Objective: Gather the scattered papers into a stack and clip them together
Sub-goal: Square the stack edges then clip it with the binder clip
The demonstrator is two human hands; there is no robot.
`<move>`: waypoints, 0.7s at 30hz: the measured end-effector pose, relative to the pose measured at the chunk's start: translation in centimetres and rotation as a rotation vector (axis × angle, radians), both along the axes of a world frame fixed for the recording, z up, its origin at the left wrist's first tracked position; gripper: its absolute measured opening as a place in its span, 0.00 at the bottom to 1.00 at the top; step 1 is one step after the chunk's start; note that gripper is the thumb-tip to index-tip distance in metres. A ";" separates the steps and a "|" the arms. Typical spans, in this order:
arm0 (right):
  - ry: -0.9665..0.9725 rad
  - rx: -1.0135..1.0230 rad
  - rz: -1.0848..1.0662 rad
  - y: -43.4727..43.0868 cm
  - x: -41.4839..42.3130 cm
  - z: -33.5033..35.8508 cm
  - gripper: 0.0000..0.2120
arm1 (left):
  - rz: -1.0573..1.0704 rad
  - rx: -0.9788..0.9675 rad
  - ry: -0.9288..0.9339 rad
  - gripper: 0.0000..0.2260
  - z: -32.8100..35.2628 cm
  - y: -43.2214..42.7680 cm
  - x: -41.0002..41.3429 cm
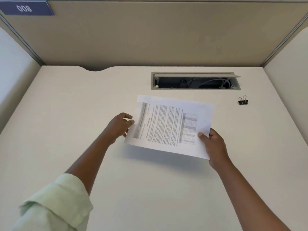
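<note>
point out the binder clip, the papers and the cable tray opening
binder clip (243, 102): head view, on its black body
papers (168, 125): head view, middle of the printed top sheet
cable tray opening (195, 83): head view, the dark inside of it

Both hands are holding the printed papers (170, 125) above the cream bench (66, 114): the left hand (119, 127) is pinching the left edge, the right hand (214, 147) is gripping the near right corner. A black binder clip (243, 101) is sitting well apart to the right, near the open cable tray (195, 80).
</note>
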State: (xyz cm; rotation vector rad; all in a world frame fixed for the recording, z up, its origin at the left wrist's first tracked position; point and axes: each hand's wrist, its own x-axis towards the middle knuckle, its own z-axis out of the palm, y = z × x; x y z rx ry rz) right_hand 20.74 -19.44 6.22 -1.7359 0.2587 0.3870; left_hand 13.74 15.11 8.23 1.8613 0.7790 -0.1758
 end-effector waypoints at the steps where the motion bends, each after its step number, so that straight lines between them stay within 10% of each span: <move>1: 0.036 0.005 -0.023 -0.4 -0.2 0.0 0.09 | -0.063 -0.020 0.060 0.06 0.0 0.1 -0.1; 12: 0.290 0.254 -0.312 -1.6 -4.8 -0.1 0.09 | 0.432 -0.651 -0.242 0.12 -1.6 -5.9 -2.3; 21: 0.410 0.350 -0.318 -0.9 -10.1 -1.7 0.10 | 0.403 -0.342 -0.172 0.07 -0.9 -8.6 -0.6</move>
